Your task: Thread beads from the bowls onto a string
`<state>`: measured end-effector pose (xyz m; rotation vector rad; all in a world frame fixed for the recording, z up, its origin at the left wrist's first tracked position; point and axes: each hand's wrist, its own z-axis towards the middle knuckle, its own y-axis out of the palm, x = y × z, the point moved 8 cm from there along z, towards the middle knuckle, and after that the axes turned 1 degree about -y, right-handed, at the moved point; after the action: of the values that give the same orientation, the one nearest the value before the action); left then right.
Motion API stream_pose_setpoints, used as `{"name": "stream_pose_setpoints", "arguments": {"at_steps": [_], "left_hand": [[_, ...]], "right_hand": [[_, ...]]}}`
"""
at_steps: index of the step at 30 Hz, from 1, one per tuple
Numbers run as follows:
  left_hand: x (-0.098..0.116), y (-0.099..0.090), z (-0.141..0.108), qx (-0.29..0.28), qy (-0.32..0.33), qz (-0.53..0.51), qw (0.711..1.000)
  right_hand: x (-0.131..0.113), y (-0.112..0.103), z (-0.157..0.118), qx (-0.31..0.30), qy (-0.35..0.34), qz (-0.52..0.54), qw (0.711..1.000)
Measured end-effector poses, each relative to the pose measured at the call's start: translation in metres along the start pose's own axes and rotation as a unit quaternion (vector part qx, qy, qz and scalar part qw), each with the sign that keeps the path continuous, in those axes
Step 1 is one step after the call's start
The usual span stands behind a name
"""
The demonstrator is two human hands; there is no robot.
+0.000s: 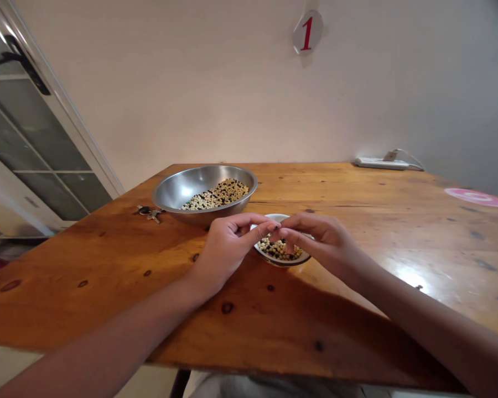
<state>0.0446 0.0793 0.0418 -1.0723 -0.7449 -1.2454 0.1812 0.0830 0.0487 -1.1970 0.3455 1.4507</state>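
A small white bowl (283, 262) holding pale and black beans stands near the middle of the wooden table. Over its left side is my left hand (232, 243), thumb and forefinger pinched together around something small and dark. My right hand (315, 237) reaches over the bowl from the right, its fingers bent and pressed together, the tips meeting those of the left. What the right fingertips hold, if anything, is too small to make out. Behind and to the left sits a large steel bowl (178, 187) with more pale and black beans inside.
Keys (150, 214) lie left of the steel bowl on the wooden table (108, 298). A white power strip (382, 163) with a cable is at the back right, near a pink round sticker (476, 197). A wall stands behind, with a door at the left.
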Motion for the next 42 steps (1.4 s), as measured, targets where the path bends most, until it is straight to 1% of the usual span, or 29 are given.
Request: {"name": "stream_pose_setpoints", "arguments": {"at_steps": [4,6,10,13,17,22,28,31,37,42], "left_hand": [[0.002,-0.002,0.000,0.014,0.021,0.036,0.999],[0.006,-0.004,0.000,0.019,0.042,0.049,0.998],[0.014,-0.004,-0.001,0.020,0.103,0.058,0.993],[0.016,-0.005,-0.001,0.029,0.119,0.070,0.990],[0.014,-0.005,0.000,0.031,0.108,0.078,0.991],[0.004,-0.008,0.004,0.040,0.062,0.091,0.993],[0.000,-0.006,0.006,0.018,0.041,0.100,0.994],[0.001,-0.003,0.007,-0.003,0.047,0.121,0.992],[-0.002,0.008,0.007,-0.055,0.051,0.177,0.981],[-0.004,0.013,0.006,-0.079,0.048,0.164,0.982]], "right_hand": [[0.009,0.002,0.001,0.000,0.011,0.030,0.999],[0.012,0.002,0.002,0.002,0.013,0.042,0.999],[0.013,0.002,0.003,0.001,0.016,0.075,0.997],[0.012,0.002,0.003,-0.007,0.018,0.081,0.997],[0.011,0.002,0.004,-0.008,0.020,0.065,0.998],[0.011,0.001,0.005,-0.006,0.028,0.053,0.998],[0.013,0.000,0.003,-0.001,0.038,0.063,0.997],[0.013,0.001,0.003,-0.006,0.028,0.025,0.999],[0.009,0.000,0.004,0.007,-0.018,-0.115,0.993],[0.006,-0.001,0.005,0.013,-0.043,-0.132,0.990]]}}
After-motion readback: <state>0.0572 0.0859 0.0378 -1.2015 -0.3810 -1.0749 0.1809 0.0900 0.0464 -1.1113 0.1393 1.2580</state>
